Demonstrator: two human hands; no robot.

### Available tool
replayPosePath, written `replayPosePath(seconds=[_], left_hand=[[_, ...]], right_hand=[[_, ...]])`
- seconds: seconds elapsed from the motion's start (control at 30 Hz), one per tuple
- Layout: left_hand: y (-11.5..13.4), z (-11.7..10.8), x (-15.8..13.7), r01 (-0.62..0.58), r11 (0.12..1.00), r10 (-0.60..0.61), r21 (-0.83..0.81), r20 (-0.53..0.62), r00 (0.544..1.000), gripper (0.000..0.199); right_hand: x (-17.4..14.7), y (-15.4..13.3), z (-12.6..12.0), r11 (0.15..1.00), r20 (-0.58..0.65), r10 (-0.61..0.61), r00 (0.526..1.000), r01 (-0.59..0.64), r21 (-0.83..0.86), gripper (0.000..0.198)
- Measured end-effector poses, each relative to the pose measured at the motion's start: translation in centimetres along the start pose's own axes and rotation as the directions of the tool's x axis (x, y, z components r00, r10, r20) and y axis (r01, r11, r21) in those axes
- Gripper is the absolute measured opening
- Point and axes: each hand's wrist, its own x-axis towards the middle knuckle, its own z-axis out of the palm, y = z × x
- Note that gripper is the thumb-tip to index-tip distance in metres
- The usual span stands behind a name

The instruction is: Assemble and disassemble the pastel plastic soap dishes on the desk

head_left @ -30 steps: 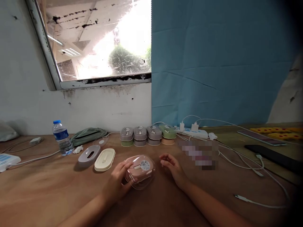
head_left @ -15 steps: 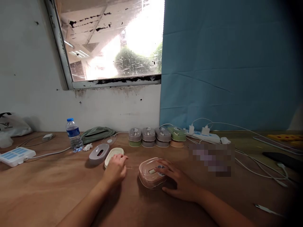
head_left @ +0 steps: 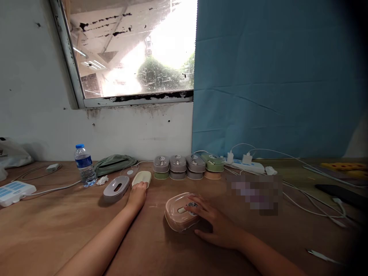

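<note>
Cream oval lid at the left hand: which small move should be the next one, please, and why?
Probably close the left hand around the near end of the cream oval lid and raise it slightly. Its fingers cover that end, though their grip is hidden, and the lid rests on the table. The right hand spreads over the pink box, so the left seems better placed.

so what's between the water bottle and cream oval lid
In the head view, a crumpled white tissue and a grey slotted lid lie between the water bottle and cream oval lid.
</note>
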Motion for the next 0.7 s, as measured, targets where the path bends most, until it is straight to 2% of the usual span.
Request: replayPosePath(seconds=[0.2,0.47,0.6,0.7], left_hand=[[-1.3,1.8,3.7,0.037,0.997,-0.039,-0.07,-0.02,0.999,0.042],[-2.2,3.2,5.6,0.007,0.982,-0.017,-0.19,-0.046,0.999,0.04],[-1.8,2.8,5.3,-0.02,0.972,-0.014,-0.234,-0.143,0.99,0.038],[-0.7,1.5,3.7,-0.009,0.967,-0.059,-0.254,-0.259,0.964,0.033]], right_hand=[[-0.1,0.1,0.1,1.0,-0.014,-0.012,1.0,0.012,0.014,0.061],[-0.1,0.2,0.3,1.0,-0.025,-0.017,1.0,0.017,0.004,0.062],[-0.1,0.1,0.4,1.0,-0.024,-0.007,1.0,0.007,0.0,0.061],[0.0,0.0,0.3,1.0,-0.028,0.008,1.0,-0.007,0.021,0.061]])
